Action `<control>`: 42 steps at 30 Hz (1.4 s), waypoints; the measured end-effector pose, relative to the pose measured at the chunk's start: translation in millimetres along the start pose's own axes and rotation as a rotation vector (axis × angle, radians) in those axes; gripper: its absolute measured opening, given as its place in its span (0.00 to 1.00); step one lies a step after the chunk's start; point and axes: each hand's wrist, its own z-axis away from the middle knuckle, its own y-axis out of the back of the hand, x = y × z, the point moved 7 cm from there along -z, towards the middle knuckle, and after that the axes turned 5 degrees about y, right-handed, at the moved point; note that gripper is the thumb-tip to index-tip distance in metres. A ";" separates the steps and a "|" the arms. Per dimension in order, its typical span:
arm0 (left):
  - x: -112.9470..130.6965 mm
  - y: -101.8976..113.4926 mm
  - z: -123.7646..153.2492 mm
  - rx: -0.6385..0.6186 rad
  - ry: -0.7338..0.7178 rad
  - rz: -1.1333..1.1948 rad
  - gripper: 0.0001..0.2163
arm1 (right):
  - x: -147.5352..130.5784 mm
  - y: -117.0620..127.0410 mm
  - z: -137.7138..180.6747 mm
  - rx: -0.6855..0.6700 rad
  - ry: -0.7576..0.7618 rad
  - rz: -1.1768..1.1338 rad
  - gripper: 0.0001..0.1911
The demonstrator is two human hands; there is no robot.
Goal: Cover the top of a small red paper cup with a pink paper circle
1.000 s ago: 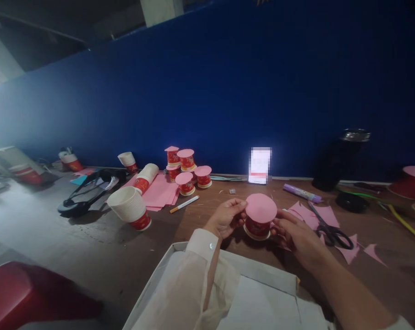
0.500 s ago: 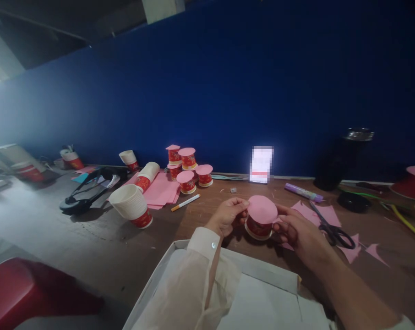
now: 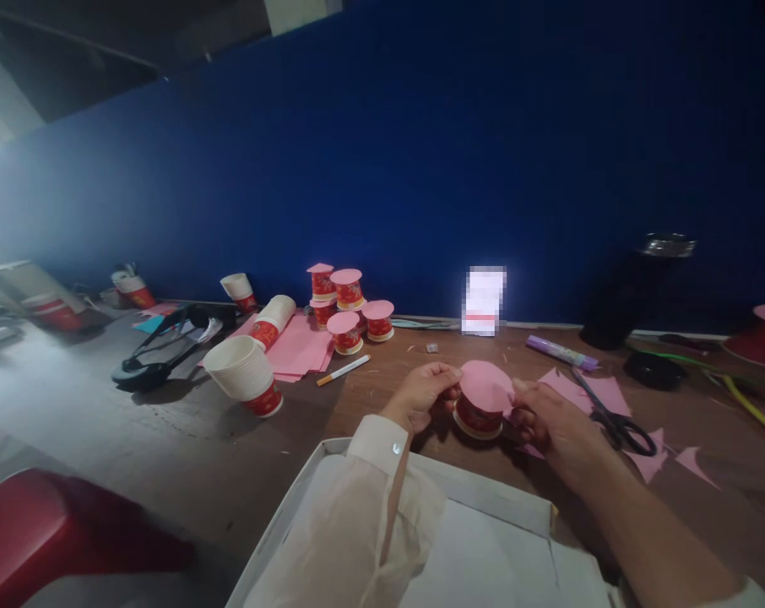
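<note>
A red paper cup [image 3: 477,420] stands upside down on the brown table with a round pink paper disc [image 3: 485,387] lying across its upturned base. From the left, my left hand [image 3: 428,395] pinches the edge of the disc between thumb and fingers. My right hand [image 3: 550,414] pinches the opposite edge, its lower fingers curled beside the cup. Right of that hand lie black scissors [image 3: 620,426] on pink paper scraps [image 3: 645,460]. Several red cups with pink tops [image 3: 346,331] are grouped at the back, left of my hands.
A white box [image 3: 484,540] sits under my forearms. To the left are a stack of paper cups [image 3: 240,371], pink sheets [image 3: 297,350], a marker [image 3: 343,370] and a black headset [image 3: 142,367]. A purple tube [image 3: 561,352], a lit phone [image 3: 482,300] and a dark bottle [image 3: 636,291] stand or lie farther back.
The view has shifted very slightly. My right hand's fingers have moved a little up along the disc's edge; both hands stay at the disc.
</note>
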 end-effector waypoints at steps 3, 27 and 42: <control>-2.5 1.2 -1.0 0.001 0.021 -0.004 0.12 | 1.4 4.3 -1.7 0.008 0.010 0.022 0.17; -11.4 -2.7 -3.2 -0.008 0.116 -0.025 0.19 | 0.4 -1.4 1.0 0.016 0.036 0.042 0.18; -16.5 1.7 -8.3 0.010 0.136 -0.009 0.13 | -1.9 -1.6 2.1 0.020 0.019 0.046 0.20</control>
